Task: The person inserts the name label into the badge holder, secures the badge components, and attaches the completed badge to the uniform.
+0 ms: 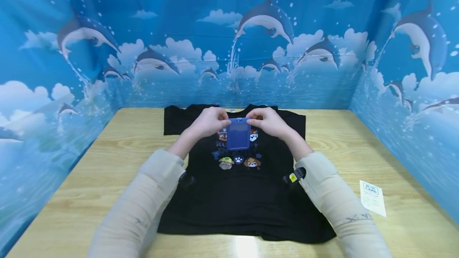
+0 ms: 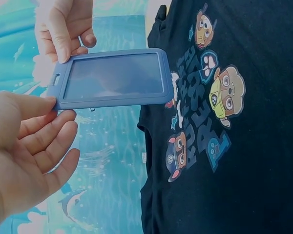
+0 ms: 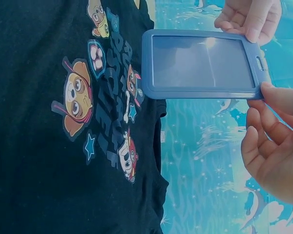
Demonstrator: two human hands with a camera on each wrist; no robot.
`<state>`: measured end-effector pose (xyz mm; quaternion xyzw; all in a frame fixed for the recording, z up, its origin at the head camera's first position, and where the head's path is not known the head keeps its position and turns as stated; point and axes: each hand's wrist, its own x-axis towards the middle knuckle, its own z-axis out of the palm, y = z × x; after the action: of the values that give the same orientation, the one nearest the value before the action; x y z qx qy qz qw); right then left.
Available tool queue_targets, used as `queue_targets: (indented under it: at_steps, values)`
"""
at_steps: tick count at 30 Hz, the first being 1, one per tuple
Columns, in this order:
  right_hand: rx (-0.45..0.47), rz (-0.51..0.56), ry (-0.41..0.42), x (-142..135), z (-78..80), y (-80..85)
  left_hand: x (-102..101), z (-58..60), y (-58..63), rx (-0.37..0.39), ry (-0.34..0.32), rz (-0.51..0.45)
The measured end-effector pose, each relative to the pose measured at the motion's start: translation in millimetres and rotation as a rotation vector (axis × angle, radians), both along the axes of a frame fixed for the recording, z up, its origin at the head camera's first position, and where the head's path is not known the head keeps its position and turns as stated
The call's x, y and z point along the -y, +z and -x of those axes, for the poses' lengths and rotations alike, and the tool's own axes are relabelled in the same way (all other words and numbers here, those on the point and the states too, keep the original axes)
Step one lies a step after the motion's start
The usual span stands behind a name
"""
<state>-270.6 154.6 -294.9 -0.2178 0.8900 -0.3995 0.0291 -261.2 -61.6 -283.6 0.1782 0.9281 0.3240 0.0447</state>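
Note:
A blue badge holder (image 1: 238,134) with a clear window and a slot at its top end is held up above a black T-shirt (image 1: 236,198). My left hand (image 1: 212,122) pinches one top corner between thumb and fingers. The opposite top corner is pinched by my right hand (image 1: 267,122). Seen from the left wrist, the badge holder (image 2: 115,78) has a raised frame, and no card shows behind its window. The T-shirt lies spread out, its cartoon dog print (image 3: 78,100) facing up.
On the wooden table (image 1: 136,162), a white card (image 1: 373,198) with printed text lies at the right, beyond my right forearm. A blue curtain with dolphins (image 1: 267,19) encloses the back and both sides.

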Motion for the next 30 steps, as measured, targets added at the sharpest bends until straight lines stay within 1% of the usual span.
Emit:
queue_targets:
  at_steps: [5, 9, 13, 16, 20, 25, 30]
  values:
    - [-0.004, 0.004, -0.016, 1, -0.5, -1.7, 1, 1.0, -3.2, 0.007, -0.016, -0.032]
    - [0.0, 0.004, -0.014, 1, -0.4, -5.0, 0, 1.3, -7.2, 0.01, -0.05, -0.032]
    - [-0.008, 0.014, -0.003, 2, -0.3, -5.0, -2, 2.3, -10.6, -0.021, -0.076, -0.044]
    - [-0.022, 0.014, 0.003, 4, -0.8, -2.5, -4, 3.5, -12.3, -0.04, -0.079, -0.072]
    - [-0.05, -0.004, 0.0, 6, -1.3, -0.3, -6, 3.4, -14.4, -0.017, -0.044, -0.131]
    - [-0.077, -0.02, -0.003, 7, -0.4, -1.1, -7, 1.7, -15.7, 0.065, 0.021, -0.208]
    - [-0.1, -0.032, 0.01, 8, -1.1, -1.3, -7, 1.4, -17.4, 0.12, 0.06, -0.284]
